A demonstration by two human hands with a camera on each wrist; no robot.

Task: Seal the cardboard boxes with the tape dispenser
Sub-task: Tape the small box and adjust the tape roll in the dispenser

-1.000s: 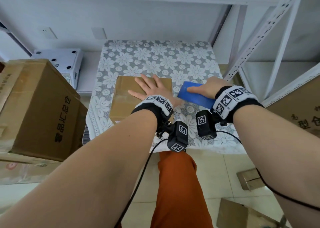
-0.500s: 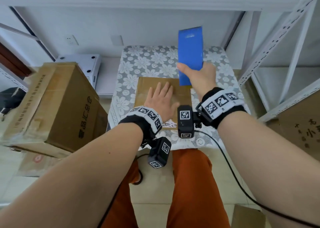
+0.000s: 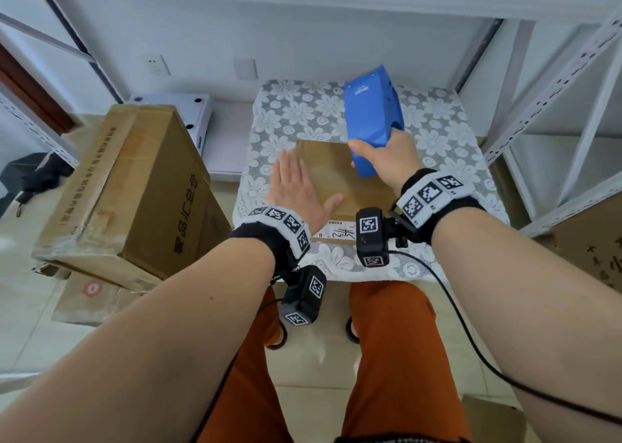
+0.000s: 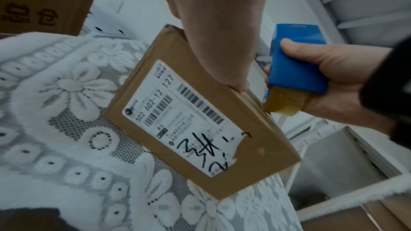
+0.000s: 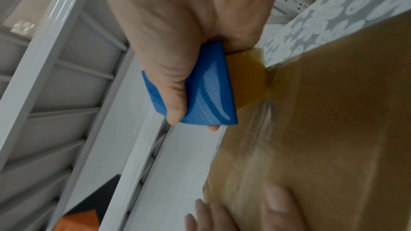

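A small flat cardboard box [image 3: 340,176] with a shipping label lies on the lace-covered table [image 3: 303,113]. My left hand [image 3: 296,187] lies flat and open on the left part of its top. My right hand [image 3: 383,160] grips a blue tape dispenser [image 3: 372,113], tilted over the box's far right part. In the right wrist view, the dispenser [image 5: 209,94] shows its yellowish tape roll [image 5: 246,83] right at the far edge of the box [image 5: 333,129]. In the left wrist view, the box [image 4: 255,147] and the dispenser [image 4: 295,62] appear side by side.
A large cardboard box [image 3: 128,190] leans at the table's left, with a white device [image 3: 181,113] behind it. White metal shelving [image 3: 555,89] stands at the right, with another carton [image 3: 599,240] below it. My orange-trousered legs [image 3: 387,358] are under the table's near edge.
My right hand lifted the dispenser off the table beside the box, raised it upright, then tilted it down toward the box's far edge. My left hand slid to the box's left side.
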